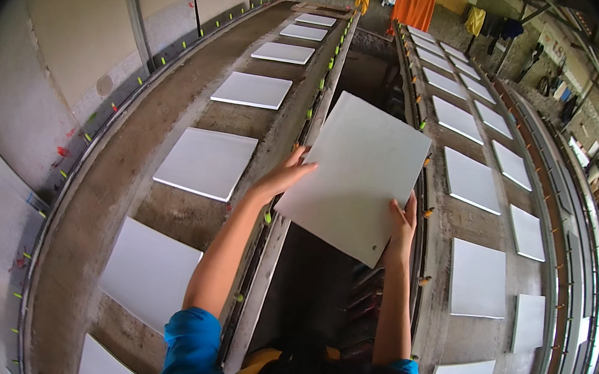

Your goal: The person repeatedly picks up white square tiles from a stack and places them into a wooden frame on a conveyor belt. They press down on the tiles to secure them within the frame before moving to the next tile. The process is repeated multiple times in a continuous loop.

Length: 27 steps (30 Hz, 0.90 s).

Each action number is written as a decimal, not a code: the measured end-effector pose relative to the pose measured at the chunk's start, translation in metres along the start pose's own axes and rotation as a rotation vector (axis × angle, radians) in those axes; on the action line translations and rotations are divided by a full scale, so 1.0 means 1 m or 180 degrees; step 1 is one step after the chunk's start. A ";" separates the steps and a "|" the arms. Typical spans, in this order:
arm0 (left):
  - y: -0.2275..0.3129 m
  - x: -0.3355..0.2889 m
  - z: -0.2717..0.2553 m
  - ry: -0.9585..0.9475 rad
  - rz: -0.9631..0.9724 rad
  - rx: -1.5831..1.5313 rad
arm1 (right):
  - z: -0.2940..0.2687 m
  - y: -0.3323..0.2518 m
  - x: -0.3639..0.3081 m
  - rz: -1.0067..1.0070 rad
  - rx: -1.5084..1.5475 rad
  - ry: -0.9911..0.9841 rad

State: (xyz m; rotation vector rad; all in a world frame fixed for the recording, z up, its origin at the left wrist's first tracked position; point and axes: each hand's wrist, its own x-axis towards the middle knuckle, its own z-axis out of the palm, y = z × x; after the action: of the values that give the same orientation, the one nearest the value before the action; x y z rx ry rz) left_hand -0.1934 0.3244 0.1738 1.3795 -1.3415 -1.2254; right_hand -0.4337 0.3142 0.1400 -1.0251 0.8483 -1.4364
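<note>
In front of my body, over the gap between two long tables, I hold a white rectangular panel [363, 176], tilted, with a small dark spot near its lower corner. My left hand [283, 176] is closed on its left edge, thumb on top and fingers partly hidden beneath. At the lower right edge my right hand [402, 226] grips it, thumb on the face. Whether it is one board or several thin sheets, I cannot tell. Similar white panels lie flat in a row on the left table, the closest being a white panel [205, 163] beside my left hand.
The left table [228, 124] and the right table [453, 213] run away from me, their edges lined with small coloured pegs. Two rows of white panels [477, 278] lie on the right table. A wall [73, 17] stands left; an orange cloth [413, 8] hangs at the back.
</note>
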 end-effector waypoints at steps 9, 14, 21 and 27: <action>0.017 0.188 -0.002 0.0619 0.0319 0.0211 | 0.007 0.005 0.170 -0.0082 0.0061 0.0244; 0.025 0.317 0.002 0.0400 0.0632 -0.0416 | -0.015 0.019 0.290 -0.0279 -0.0113 0.0228; 0.028 0.466 -0.002 0.0992 0.0613 -0.0382 | -0.041 0.059 0.440 0.0003 -0.0523 0.0035; 0.022 0.589 -0.043 0.0937 0.0969 -0.0427 | -0.015 0.088 0.555 0.0031 -0.0428 0.0062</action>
State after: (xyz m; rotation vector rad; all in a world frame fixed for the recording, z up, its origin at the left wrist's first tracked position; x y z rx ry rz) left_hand -0.1836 -0.2655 0.1488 1.1590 -1.1870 -0.8562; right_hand -0.4150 -0.2472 0.1246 -1.1074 0.9735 -1.3979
